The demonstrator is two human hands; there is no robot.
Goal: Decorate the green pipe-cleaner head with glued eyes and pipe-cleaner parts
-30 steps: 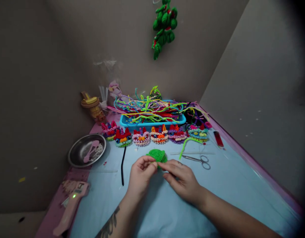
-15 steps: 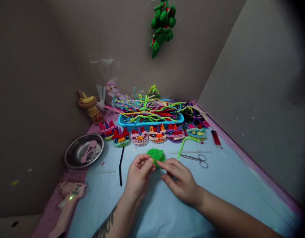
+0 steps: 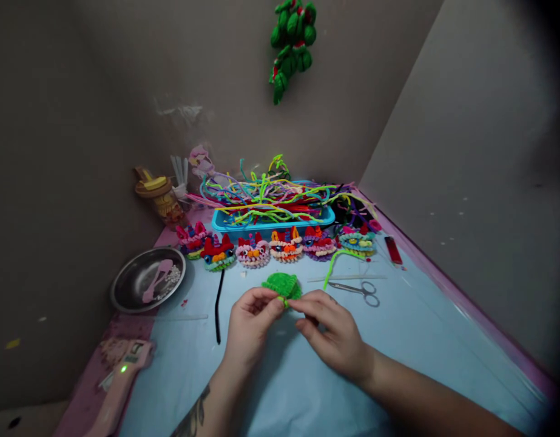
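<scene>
The left hand (image 3: 252, 321) had its thumb and forefinger pinched together on the near edge of a fuzzy green piece (image 3: 282, 283), where a bit of yellow-green strip (image 3: 284, 300) showed at the fingertips. The right hand (image 3: 337, 331) came in from the other side, forefinger reaching that same spot, thumb spread apart below; whether it gripped anything could not be told.

The green piece was just beyond the fingers, over the middle of the blue-covered bench (image 3: 411, 352). Its long axis ran left to right, and its rounded edge faced away from the person. Which end was its front could not be made out.

To the right lay scissors (image 3: 359, 291), tips pointing left toward the green piece, with a curved lime-green strip (image 3: 331, 264) near the tips. To the left lay a black strip (image 3: 216, 309), and farther left a metal bowl (image 3: 125, 291). Beyond, six colourful animal heads (image 3: 253, 254) stood in a row before a blue tray (image 3: 275, 229) heaped with bright fuzzy strips (image 3: 270, 197).
</scene>
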